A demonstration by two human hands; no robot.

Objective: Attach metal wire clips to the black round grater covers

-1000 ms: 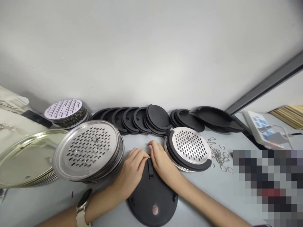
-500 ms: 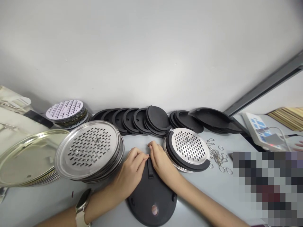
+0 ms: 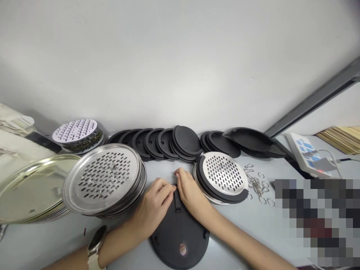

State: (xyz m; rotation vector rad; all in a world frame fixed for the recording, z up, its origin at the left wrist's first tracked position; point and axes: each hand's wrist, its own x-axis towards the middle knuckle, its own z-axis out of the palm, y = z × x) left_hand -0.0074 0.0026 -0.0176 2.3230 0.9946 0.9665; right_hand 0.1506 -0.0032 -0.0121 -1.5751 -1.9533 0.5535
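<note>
A round black disc (image 3: 180, 232) with a hole near its front edge lies on the table under both hands. A black strap (image 3: 177, 201) runs along its upper middle. My left hand (image 3: 156, 204) comes from the left, thumb and index finger pinched at the strap's far end; what they pinch is too small to make out. My right hand (image 3: 191, 193) rests against the disc's far right side, fingers pressed together by the same spot, its fingertips partly hidden. Close to my right hand stands a perforated metal disc (image 3: 223, 173) in a black curved rim.
Perforated metal plates (image 3: 102, 180) are stacked at the left, beside gold-toned trays (image 3: 36, 187). Black discs (image 3: 187, 140) line the wall. Metal rings and clips (image 3: 260, 187) lie at the right, before a white device (image 3: 309, 155). A purple-topped stack (image 3: 75, 131) stands at the back left.
The whole view has shifted very slightly. Both hands stay at the strap's far end, my left hand's fingertips a touch lower.
</note>
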